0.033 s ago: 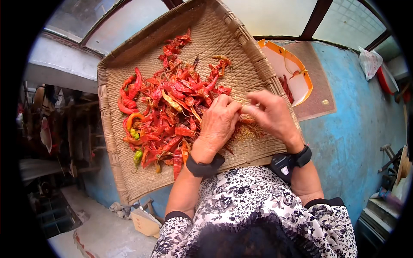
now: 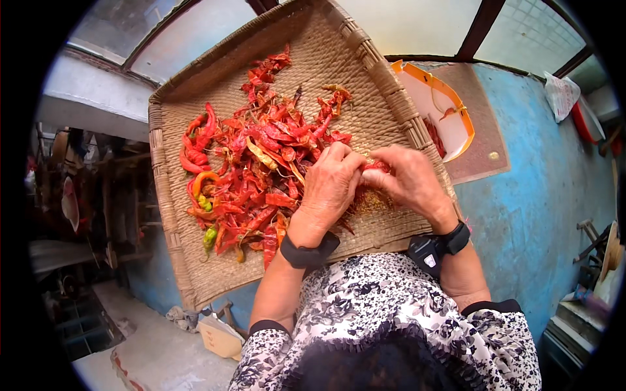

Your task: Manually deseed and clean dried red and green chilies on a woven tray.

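A square woven basket tray (image 2: 173,241) holds a heap of dried red chilies (image 2: 274,133). Over its near right part, my two hands meet around a red chili (image 2: 377,167). My left hand (image 2: 331,184) has its fingers closed on one end of it, though the fingertips partly hide the grip. Thumb and fingers of my right hand (image 2: 414,182) pinch the same chili from the other side. Pale loose seeds (image 2: 375,201) lie on the weave below. Glossier red peppers (image 2: 195,153) and a green pepper (image 2: 208,239) sit at the heap's left side.
Right of the tray, an orange-rimmed container (image 2: 467,124) with some red chilies inside stands on a brown mat (image 2: 489,140). A white plastic bag (image 2: 561,96) and a red basin (image 2: 585,120) are at far right. A beige box (image 2: 220,335) lies at lower left.
My right hand has shifted and turned slightly, and its fingers have closed in. More of the red chili now shows between my hands. The heap looks the same.
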A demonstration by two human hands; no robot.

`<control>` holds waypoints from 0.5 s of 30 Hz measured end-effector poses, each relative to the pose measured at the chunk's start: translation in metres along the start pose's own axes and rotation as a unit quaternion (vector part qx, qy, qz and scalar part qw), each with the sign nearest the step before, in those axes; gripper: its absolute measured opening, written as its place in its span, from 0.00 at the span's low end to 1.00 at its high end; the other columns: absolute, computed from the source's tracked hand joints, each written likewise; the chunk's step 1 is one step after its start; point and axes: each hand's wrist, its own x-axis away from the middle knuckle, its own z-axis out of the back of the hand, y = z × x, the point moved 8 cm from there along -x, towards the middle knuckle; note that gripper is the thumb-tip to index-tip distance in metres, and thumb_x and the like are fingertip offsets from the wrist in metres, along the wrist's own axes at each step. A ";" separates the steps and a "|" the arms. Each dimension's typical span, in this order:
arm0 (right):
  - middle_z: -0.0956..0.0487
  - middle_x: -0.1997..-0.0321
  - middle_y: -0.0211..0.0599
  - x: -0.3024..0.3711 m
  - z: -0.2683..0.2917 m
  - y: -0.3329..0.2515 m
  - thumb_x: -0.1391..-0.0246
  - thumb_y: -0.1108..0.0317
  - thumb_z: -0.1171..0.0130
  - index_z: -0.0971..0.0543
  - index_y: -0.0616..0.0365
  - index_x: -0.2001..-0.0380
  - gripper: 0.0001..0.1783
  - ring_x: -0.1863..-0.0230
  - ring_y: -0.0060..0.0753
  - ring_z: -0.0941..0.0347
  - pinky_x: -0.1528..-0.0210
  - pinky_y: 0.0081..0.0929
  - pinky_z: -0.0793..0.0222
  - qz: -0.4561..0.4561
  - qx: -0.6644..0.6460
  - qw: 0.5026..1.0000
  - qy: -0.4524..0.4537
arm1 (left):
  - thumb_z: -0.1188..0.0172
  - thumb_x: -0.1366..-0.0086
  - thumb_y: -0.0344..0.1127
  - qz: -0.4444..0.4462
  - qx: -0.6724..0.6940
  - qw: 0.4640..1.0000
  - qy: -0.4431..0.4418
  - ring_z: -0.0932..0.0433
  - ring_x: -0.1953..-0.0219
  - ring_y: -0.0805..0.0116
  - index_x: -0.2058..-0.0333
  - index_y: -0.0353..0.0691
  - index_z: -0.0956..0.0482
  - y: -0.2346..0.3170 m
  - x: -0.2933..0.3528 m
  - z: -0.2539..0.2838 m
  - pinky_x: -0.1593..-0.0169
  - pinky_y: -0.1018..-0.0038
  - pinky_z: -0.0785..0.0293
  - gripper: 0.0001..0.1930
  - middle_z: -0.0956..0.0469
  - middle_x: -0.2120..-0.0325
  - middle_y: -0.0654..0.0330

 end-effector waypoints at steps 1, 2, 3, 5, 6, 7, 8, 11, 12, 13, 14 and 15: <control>0.20 0.70 0.48 0.001 -0.011 0.007 0.46 0.58 0.37 0.19 0.59 0.64 0.15 0.68 0.54 0.23 0.64 0.46 0.28 -0.031 -0.065 0.997 -0.041 | 0.39 0.43 0.26 0.000 0.001 1.000 0.007 0.24 0.64 0.53 0.64 0.39 0.22 0.000 -0.004 0.007 0.62 0.63 0.27 0.07 0.28 0.69 0.56; 0.21 0.72 0.47 0.003 -0.015 0.009 0.46 0.58 0.37 0.19 0.60 0.65 0.15 0.70 0.50 0.23 0.66 0.43 0.28 -0.031 -0.061 0.997 -0.030 | 0.39 0.42 0.27 0.002 -0.012 1.000 -0.014 0.24 0.63 0.54 0.61 0.38 0.22 -0.002 -0.006 0.008 0.60 0.64 0.27 0.09 0.26 0.67 0.55; 0.21 0.74 0.45 0.003 -0.016 0.012 0.45 0.58 0.37 0.20 0.60 0.66 0.14 0.72 0.46 0.23 0.69 0.41 0.29 -0.032 -0.057 0.998 -0.019 | 0.39 0.42 0.27 0.001 -0.014 1.000 -0.012 0.24 0.63 0.54 0.61 0.38 0.22 -0.006 -0.010 0.012 0.60 0.64 0.27 0.09 0.26 0.67 0.55; 0.22 0.76 0.41 0.002 -0.011 0.028 0.43 0.58 0.39 0.20 0.60 0.67 0.14 0.74 0.38 0.24 0.72 0.35 0.30 -0.085 -0.142 0.986 0.008 | 0.40 0.40 0.29 -0.008 0.090 0.996 -0.007 0.23 0.62 0.54 0.58 0.36 0.23 -0.016 -0.025 0.016 0.59 0.64 0.26 0.11 0.24 0.64 0.52; 0.23 0.79 0.36 0.003 -0.010 0.038 0.41 0.58 0.40 0.20 0.61 0.67 0.14 0.77 0.30 0.26 0.75 0.30 0.31 -0.136 -0.228 0.964 0.030 | 0.40 0.40 0.31 0.058 0.090 0.994 -0.018 0.26 0.58 0.50 0.57 0.34 0.24 -0.033 -0.034 0.019 0.52 0.62 0.28 0.13 0.24 0.62 0.47; 0.23 0.79 0.36 0.000 -0.004 0.037 0.41 0.58 0.40 0.20 0.61 0.67 0.14 0.77 0.30 0.26 0.75 0.30 0.31 -0.133 -0.228 0.964 0.029 | 0.41 0.39 0.30 0.040 0.029 0.999 0.018 0.27 0.55 0.49 0.55 0.34 0.25 -0.047 -0.043 0.021 0.50 0.59 0.29 0.13 0.24 0.63 0.46; 0.24 0.79 0.32 0.000 0.002 0.048 0.39 0.58 0.42 0.21 0.61 0.65 0.15 0.78 0.24 0.30 0.77 0.24 0.35 -0.201 -0.413 0.886 0.067 | 0.41 0.39 0.30 0.042 -0.014 0.999 0.013 0.27 0.53 0.48 0.52 0.35 0.26 -0.059 -0.054 0.018 0.50 0.60 0.29 0.16 0.25 0.58 0.46; 0.25 0.77 0.25 0.000 0.008 0.062 0.35 0.55 0.47 0.26 0.62 0.56 0.19 0.79 0.16 0.35 0.79 0.16 0.39 -0.243 -0.693 0.662 0.150 | 0.41 0.40 0.30 0.040 -0.086 0.995 0.006 0.28 0.50 0.44 0.48 0.37 0.29 -0.080 -0.082 0.001 0.48 0.58 0.30 0.21 0.29 0.51 0.45; 0.26 0.75 0.25 -0.002 0.007 0.063 0.34 0.55 0.49 0.28 0.63 0.52 0.20 0.77 0.16 0.36 0.78 0.15 0.39 -0.233 -0.770 0.575 0.151 | 0.40 0.41 0.30 0.039 -0.115 0.993 0.002 0.30 0.48 0.42 0.46 0.39 0.31 -0.082 -0.091 -0.006 0.46 0.57 0.30 0.23 0.31 0.47 0.45; 0.28 0.74 0.25 -0.003 0.007 0.063 0.33 0.55 0.50 0.30 0.64 0.48 0.22 0.76 0.16 0.37 0.77 0.13 0.39 -0.219 -0.836 0.481 0.148 | 0.40 0.41 0.30 0.037 -0.113 0.993 0.004 0.30 0.48 0.42 0.46 0.39 0.31 -0.083 -0.098 -0.010 0.46 0.57 0.30 0.23 0.31 0.47 0.45; 0.24 0.72 0.27 -0.006 0.005 0.063 0.35 0.54 0.47 0.28 0.62 0.52 0.21 0.74 0.17 0.33 0.76 0.15 0.37 -0.186 -0.850 0.475 0.129 | 0.40 0.42 0.30 0.068 -0.130 0.989 -0.037 0.31 0.47 0.40 0.44 0.41 0.33 -0.092 -0.103 -0.020 0.45 0.56 0.31 0.25 0.33 0.45 0.45; 0.24 0.72 0.27 -0.004 0.001 0.066 0.35 0.54 0.47 0.28 0.62 0.52 0.21 0.74 0.17 0.33 0.76 0.15 0.37 -0.187 -0.850 0.475 0.129 | 0.40 0.42 0.30 0.099 -0.146 0.981 -0.078 0.33 0.46 0.39 0.42 0.42 0.34 -0.101 -0.104 -0.030 0.44 0.55 0.31 0.27 0.36 0.42 0.45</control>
